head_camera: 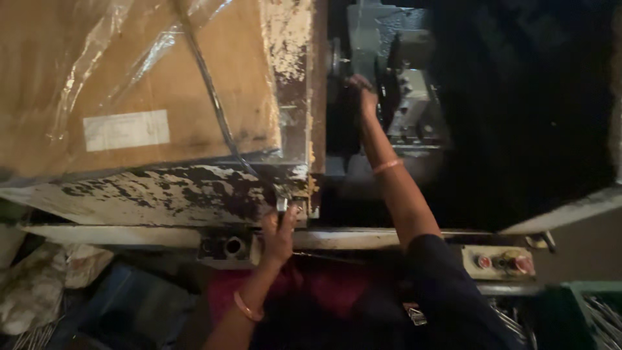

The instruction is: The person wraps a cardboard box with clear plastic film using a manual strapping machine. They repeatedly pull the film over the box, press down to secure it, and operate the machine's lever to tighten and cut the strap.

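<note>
Dim workshop: left hand (280,234) grips lever (282,202), right hand (363,97) reaches machine (414,97).

Dark open gap between peeling door edge (295,97) and machine parts (408,97).

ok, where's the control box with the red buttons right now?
Head view, lower right: the control box sits on the machine's front rail, just right of the right arm's dark sleeve and above the green crate.
</note>
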{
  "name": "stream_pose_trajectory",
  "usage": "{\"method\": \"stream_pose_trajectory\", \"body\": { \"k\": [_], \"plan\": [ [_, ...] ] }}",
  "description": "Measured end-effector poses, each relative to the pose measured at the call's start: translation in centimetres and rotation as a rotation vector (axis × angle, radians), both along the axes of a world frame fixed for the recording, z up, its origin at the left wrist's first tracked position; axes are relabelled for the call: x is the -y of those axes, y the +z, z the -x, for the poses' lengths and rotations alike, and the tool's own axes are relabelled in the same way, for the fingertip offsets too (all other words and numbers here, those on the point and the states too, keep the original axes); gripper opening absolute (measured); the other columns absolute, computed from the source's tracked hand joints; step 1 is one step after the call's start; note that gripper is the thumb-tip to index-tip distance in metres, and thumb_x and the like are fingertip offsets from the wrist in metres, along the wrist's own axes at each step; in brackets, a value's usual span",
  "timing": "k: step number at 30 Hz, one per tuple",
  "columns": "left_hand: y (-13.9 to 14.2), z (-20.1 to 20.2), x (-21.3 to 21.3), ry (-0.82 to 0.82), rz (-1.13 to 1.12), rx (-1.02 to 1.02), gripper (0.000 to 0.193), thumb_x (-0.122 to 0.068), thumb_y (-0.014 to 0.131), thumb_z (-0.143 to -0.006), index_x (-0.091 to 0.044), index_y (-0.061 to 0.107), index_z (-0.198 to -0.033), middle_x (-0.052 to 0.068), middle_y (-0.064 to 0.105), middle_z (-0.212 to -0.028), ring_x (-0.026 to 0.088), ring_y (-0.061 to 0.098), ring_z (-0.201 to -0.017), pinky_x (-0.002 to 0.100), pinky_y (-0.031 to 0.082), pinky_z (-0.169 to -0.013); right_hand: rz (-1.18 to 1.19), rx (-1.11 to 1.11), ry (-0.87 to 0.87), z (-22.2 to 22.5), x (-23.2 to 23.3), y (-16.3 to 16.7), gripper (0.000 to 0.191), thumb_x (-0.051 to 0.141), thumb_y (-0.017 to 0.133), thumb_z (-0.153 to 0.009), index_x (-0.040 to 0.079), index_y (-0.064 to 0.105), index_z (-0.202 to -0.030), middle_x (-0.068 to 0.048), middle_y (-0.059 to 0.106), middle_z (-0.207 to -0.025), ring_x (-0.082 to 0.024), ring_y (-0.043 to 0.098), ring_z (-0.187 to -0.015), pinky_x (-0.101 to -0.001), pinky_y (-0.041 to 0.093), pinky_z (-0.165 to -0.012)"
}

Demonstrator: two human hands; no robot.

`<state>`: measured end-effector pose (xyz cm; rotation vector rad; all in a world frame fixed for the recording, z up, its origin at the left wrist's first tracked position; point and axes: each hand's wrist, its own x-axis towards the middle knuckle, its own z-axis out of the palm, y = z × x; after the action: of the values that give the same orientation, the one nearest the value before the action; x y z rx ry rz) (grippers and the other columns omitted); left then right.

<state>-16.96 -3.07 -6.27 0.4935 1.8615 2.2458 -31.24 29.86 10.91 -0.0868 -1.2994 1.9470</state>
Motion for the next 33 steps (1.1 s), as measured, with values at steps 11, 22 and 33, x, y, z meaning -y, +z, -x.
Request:
{"method": "stream_pose_trajectory", "body": {
  "k": [11, 22, 33],
  "plan": [
    [-2.6, -1.0, 0.9, 0.042, 0.022, -0.338, 0.015, -0.016, 0.063, -0.102, -0.002, 0.068, -0.107, 0.002, 0.068, -0.101, 0.01, 0.062, -0.095, 0.027, 0.05, -0.085, 0.398, -0.061, -0.052, 6.0, 0.5, 0.7, 0.027, 0.012, 0.066, -0.097, -0.004, 0.066, -0.119, -0.013, 0.07, -0.101, -0.022, 0.067, -0.086, -0.0333, 0.055, -0.078],
    [-3.1, -1.1, 1.7, -0.007, 0.04, -0.177, 0.017, -0.02, 0.065, -0.099, -0.004, 0.068, -0.094, 0.0, 0.065, -0.084, 0.01, 0.059, -0.077, 0.027, 0.048, -0.07, 0.642, -0.045, 0.119, 5.8, -3.1, -0.9, 0.039, 0.039, 0.056, -0.107, 0.003, 0.069, -0.102, -0.005, 0.06, -0.076, -0.019, 0.053, -0.06, -0.0325, 0.045, -0.056],
    [0.0, -2.0, 2.9, -0.106, 0.076, -0.231, 0.018, -0.02, 0.06, -0.102, -0.005, 0.062, -0.112, 0.005, 0.064, -0.098, 0.017, 0.059, -0.09, 0.032, 0.051, -0.085, 0.102, -0.044, 0.402, 7.5, -2.7, -3.3, 0.036, 0.036, 0.062, -0.113, 0.014, 0.057, -0.085, 0.0, 0.049, -0.064, -0.017, 0.048, -0.052, -0.035, 0.04, -0.047]
  ]
}}
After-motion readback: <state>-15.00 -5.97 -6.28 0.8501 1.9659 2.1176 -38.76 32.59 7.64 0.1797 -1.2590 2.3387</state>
